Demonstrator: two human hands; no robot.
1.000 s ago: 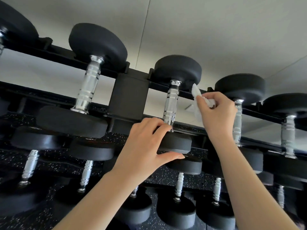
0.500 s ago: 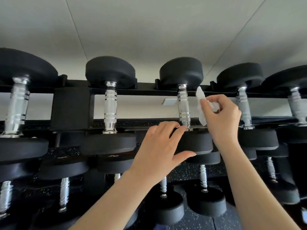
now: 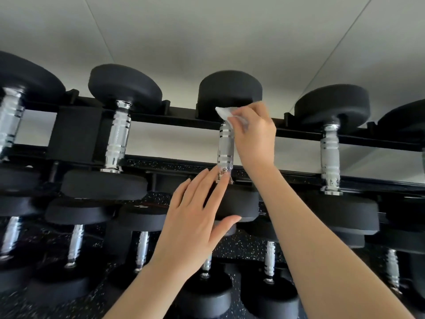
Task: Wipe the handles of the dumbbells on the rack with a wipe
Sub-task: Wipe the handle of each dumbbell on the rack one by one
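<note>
Right hand (image 3: 253, 130) pinches wipe (image 3: 224, 112) against handle (image 3: 225, 146)

White wipe (image 3: 226, 112) crumpled, against top of chrome handle (image 3: 225, 148) of middle top-row dumbbell (image 3: 230, 143). Dumbbells black-headed, chrome knurled handles, lying across black rack (image 3: 76, 134) rails in tiers; lower rows partly hidden.

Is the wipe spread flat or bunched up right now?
Bunched: the wipe is crumpled in the right hand, pinched by its fingers, one corner sticking out by the handle top.
</note>
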